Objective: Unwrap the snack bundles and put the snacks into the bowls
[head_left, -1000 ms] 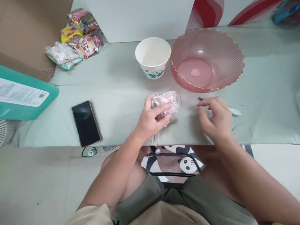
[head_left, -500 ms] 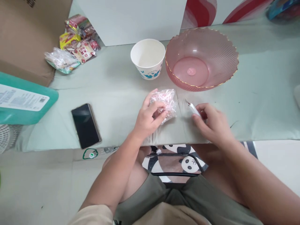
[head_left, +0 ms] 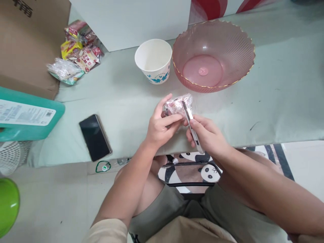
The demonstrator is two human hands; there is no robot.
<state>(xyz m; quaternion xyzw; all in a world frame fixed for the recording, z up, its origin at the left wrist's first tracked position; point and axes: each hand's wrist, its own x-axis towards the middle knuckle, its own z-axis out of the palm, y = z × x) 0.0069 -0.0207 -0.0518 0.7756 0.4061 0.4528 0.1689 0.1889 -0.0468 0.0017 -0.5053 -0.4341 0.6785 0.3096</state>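
My left hand grips a small clear plastic packet, crinkled and pinkish inside; its contents are too obscured to name. In my right hand is a slim white utility knife, held with thumb and fingers around its body. Its dark blade end points up and away from me, lying over the packet's right part. Whether the blade is cutting into the plastic I cannot tell. Just beyond the hands stand a white paper cup with a blue leaf print and a pink ribbed bowl with a gold wavy rim.
A phone lies left near the table's front edge. Wrapped snacks are heaped by a cardboard box. A teal jug stands at far left. A white panel borders the back. Below left is a green bin.
The right hand has moved left, bringing the knife from beside the packet to over it. My left hand has tilted the packet up. The view has shifted slightly.
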